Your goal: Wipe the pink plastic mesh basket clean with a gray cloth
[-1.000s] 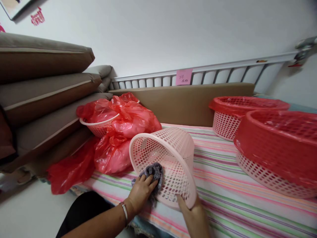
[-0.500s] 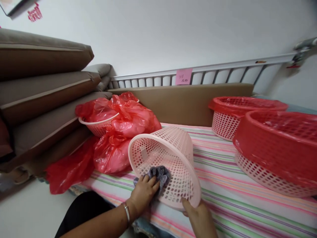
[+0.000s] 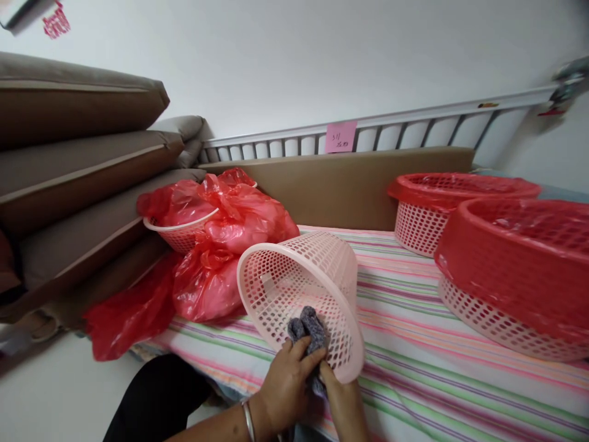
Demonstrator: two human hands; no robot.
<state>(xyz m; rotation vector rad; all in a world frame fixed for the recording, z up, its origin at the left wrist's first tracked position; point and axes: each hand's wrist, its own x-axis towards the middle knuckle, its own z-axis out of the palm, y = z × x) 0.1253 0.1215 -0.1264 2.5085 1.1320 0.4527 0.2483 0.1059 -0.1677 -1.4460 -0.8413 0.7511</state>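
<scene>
A pale pink perforated plastic basket (image 3: 322, 258) lies tilted on its side, its mouth turned toward me. My left hand (image 3: 292, 374), with a silver bangle at the wrist, is closed on a dark grey cloth (image 3: 309, 328) at the basket's lower rim. Part of that cloth lies against the inner wall and part hangs outside the rim. Close beside it, my right hand (image 3: 343, 399) grips the rim with the thumb on the inside; its other fingers are hidden.
Two baskets lined with red bags, a rear one (image 3: 421, 227) and a nearer one (image 3: 497, 319), stand right on the striped sheet (image 3: 414, 368). Filled red plastic bags (image 3: 248, 221) and another basket (image 3: 179, 230) lie left, beside stacked brown cushions (image 3: 83, 153). A railing (image 3: 381, 116) runs behind.
My left hand has moved right and toward me with the cloth, along the lower rim. My right hand has shifted left, and the two hands are now close together.
</scene>
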